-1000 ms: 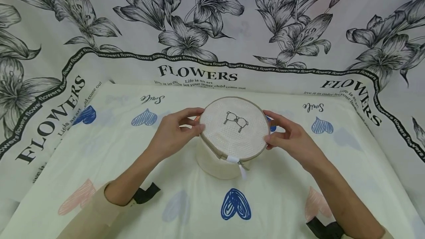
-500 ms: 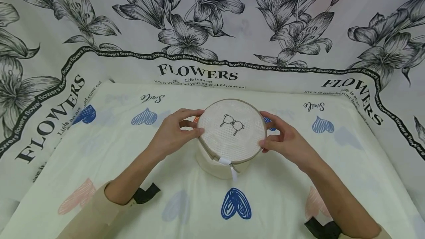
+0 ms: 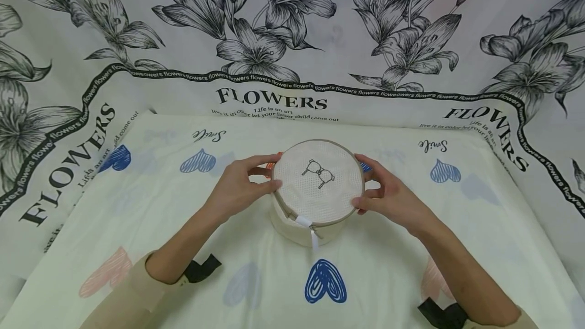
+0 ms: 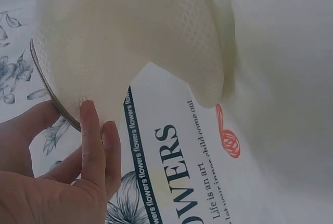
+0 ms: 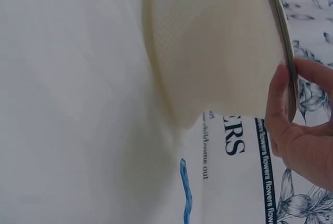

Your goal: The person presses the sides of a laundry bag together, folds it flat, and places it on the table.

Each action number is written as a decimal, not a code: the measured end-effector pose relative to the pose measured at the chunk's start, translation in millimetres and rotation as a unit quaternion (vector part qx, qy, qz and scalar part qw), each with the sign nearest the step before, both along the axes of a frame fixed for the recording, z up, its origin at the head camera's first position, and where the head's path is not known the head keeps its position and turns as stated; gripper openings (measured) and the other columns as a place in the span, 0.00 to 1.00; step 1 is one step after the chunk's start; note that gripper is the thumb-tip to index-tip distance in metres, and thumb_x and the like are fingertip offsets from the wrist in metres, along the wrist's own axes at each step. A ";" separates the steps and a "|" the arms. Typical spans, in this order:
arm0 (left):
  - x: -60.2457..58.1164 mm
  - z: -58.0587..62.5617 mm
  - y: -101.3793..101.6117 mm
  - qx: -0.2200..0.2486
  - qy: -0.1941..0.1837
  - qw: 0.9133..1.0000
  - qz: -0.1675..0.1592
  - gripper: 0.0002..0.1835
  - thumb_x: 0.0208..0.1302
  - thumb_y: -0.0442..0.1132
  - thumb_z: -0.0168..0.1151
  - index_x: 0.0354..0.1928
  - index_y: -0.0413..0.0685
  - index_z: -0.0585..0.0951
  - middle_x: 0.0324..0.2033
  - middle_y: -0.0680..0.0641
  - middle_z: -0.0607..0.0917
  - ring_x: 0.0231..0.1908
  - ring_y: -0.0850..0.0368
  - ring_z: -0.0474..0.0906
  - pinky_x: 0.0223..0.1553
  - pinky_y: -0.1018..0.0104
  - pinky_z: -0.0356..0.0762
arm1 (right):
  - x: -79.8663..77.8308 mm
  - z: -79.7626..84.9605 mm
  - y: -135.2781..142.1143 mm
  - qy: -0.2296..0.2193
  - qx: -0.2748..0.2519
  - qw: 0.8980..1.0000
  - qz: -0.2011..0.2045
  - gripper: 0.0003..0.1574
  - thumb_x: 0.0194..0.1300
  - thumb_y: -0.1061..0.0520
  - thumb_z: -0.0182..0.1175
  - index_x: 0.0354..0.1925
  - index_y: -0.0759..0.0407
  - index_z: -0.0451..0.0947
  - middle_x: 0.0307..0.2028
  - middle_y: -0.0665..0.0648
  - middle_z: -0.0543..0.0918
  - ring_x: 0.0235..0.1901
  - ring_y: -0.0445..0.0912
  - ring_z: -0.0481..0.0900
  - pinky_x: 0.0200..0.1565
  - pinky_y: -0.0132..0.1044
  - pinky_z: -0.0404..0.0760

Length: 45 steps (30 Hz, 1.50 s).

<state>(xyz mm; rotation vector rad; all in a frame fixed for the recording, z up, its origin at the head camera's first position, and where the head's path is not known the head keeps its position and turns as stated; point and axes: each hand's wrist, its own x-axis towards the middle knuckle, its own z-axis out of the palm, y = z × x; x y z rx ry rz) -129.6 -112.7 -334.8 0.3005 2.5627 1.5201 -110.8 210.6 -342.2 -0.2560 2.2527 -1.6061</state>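
A round, cream-white mesh laundry bag (image 3: 303, 202) with a bra outline on its top stands on the bed-like surface. A beige zipper (image 3: 285, 209) runs round its top edge, and a white pull tab hangs at the front. At the left rim, my left hand (image 3: 239, 182) pinches the bag between thumb and fingers. My right hand (image 3: 393, 194) grips the opposite rim the same way. Both wrist views show the bag's soft side wall dented inward; in the right wrist view, thumb and fingers (image 5: 278, 91) hold the zippered edge.
The bag rests on a pale cloth (image 3: 256, 293) printed with blue and pink hearts. Behind it hangs a white curtain (image 3: 343, 39) with black line-drawn flowers and lettering. A black strap (image 3: 203, 268) shows by the left sleeve, another (image 3: 443, 314) by the right.
The bag's top has shifted slightly left and down in the head view, turning a little so the pull tab moved left. My right hand moved left with it; both hands keep their hold.
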 end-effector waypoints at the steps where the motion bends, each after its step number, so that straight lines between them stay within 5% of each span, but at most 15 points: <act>1: -0.2 -0.4 -0.1 -0.003 -0.001 1.000 0.001 0.30 0.57 0.39 0.74 0.63 0.58 0.80 0.57 0.50 0.82 0.52 0.54 0.82 0.35 0.62 0.78 | -0.2 -1.0 -0.3 -0.001 0.001 1.000 0.002 0.57 0.61 0.60 0.70 0.78 0.44 0.49 0.52 0.64 0.69 0.39 0.65 0.85 0.48 0.40 0.82; 15: -2.1 -9.6 -1.1 -0.003 -0.028 0.999 0.025 0.28 0.56 0.39 0.76 0.60 0.55 0.81 0.52 0.48 0.85 0.51 0.53 0.83 0.39 0.62 0.79 | -0.7 -10.5 -1.3 -0.010 0.024 0.999 0.042 0.61 0.62 0.57 0.70 0.79 0.44 0.41 0.51 0.65 0.68 0.38 0.61 0.86 0.47 0.40 0.83; 24: -4.8 -12.7 0.7 0.001 -0.068 0.998 0.016 0.28 0.57 0.37 0.74 0.62 0.50 0.80 0.50 0.43 0.85 0.33 0.54 0.88 0.38 0.58 0.85 | -1.3 -16.2 -0.8 -0.001 0.034 0.998 0.046 0.59 0.62 0.57 0.70 0.78 0.47 0.44 0.48 0.64 0.70 0.38 0.58 0.84 0.45 0.40 0.83; 31: -6.7 -13.5 1.0 -0.066 -0.046 0.997 -0.003 0.32 0.54 0.41 0.77 0.63 0.53 0.80 0.50 0.45 0.86 0.54 0.48 0.80 0.39 0.61 0.81 | -1.0 -21.3 -3.1 -0.004 0.042 0.998 0.042 0.60 0.62 0.56 0.71 0.79 0.48 0.43 0.48 0.64 0.70 0.38 0.57 0.85 0.44 0.39 0.84; 39: -12.4 -17.1 3.3 -0.069 -0.029 0.997 -0.009 0.32 0.52 0.38 0.78 0.62 0.52 0.81 0.58 0.51 0.81 0.53 0.52 0.82 0.37 0.63 0.81 | -1.1 -26.0 -4.1 0.028 0.087 0.996 0.025 0.60 0.59 0.54 0.73 0.77 0.51 0.47 0.56 0.64 0.67 0.38 0.49 0.83 0.43 0.38 0.83; 45: -10.3 -18.6 3.8 -0.068 -0.042 0.997 0.003 0.29 0.53 0.38 0.77 0.60 0.52 0.82 0.51 0.46 0.85 0.51 0.48 0.82 0.36 0.63 0.80 | -0.7 -31.9 -4.5 0.068 0.114 0.991 0.016 0.61 0.55 0.56 0.75 0.77 0.55 0.50 0.65 0.61 0.63 0.39 0.47 0.81 0.42 0.34 0.83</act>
